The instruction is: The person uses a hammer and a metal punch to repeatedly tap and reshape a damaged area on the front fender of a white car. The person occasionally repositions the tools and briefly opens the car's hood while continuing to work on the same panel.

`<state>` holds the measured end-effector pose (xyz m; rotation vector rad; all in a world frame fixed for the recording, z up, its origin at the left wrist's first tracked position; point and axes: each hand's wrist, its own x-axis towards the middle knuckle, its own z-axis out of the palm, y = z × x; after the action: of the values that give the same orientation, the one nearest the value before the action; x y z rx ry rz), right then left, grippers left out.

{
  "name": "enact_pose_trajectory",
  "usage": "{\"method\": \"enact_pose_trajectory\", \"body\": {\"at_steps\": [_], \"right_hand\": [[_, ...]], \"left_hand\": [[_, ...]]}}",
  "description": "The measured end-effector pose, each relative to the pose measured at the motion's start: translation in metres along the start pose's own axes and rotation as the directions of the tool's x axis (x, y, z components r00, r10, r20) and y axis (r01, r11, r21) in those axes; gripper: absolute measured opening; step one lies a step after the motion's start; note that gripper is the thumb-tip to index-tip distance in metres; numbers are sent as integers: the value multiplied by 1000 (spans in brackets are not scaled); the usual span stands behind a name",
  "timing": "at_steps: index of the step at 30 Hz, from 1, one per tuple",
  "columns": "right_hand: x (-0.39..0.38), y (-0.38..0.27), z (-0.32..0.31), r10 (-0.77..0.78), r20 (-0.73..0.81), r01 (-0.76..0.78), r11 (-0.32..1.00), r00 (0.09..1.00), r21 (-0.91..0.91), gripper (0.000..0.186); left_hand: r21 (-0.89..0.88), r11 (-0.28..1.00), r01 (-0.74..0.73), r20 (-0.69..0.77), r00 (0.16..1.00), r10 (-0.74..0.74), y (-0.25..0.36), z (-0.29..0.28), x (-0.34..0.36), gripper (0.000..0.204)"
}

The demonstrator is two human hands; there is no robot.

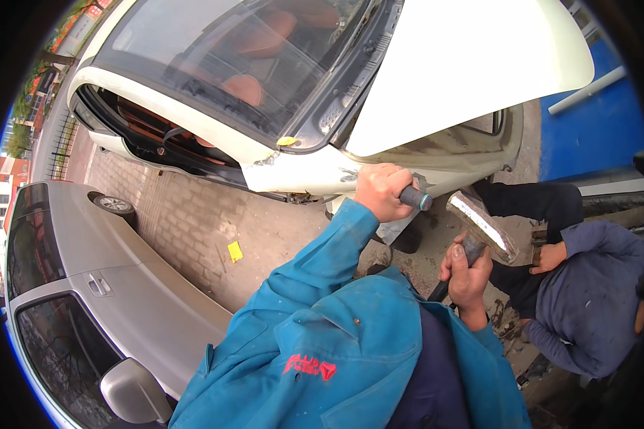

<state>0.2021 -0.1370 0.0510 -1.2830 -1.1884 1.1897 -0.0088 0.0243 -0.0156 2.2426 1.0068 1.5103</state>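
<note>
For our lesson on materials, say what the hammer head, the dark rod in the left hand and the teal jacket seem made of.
Hammer head: probably steel, worn; one side gleams silver beside duller grey-brown.
Dark rod: plastic, rubber or coated metal, hard to tell; smooth and dark, teal-ringed at its end.
Teal jacket: matte cloth, probably; soft folds show.

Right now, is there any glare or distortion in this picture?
Head view: glare washes out the white panel and whitens a strip on the hammer head; head view: reflections veil the windshield; head view: fisheye distortion bends the silver car.
</note>
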Motion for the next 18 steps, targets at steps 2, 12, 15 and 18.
{"method": "enact_pose_trajectory", "body": {"at_steps": [2,12,15,18], "right_hand": [[-2,1,1,14,-14,-14,1000,1000,5,28],[-3,4,8,64,-5,-64,997,998,37,29],[-2,3,10,53,7,-54,997,999,47,29],[0,1,13,48,7,-49,998,999,39,29]], "left_hand": [[-10,1000,4,10,1000,-4,-1,2,-1,20],[-18,1000,5,61,998,-4,-2,-8,-2,19],[-34,999,-1,65,998,4,-3,-12,-3,18],[-40,999,11,70,998,-8,-4,-13,-3,19]]}}
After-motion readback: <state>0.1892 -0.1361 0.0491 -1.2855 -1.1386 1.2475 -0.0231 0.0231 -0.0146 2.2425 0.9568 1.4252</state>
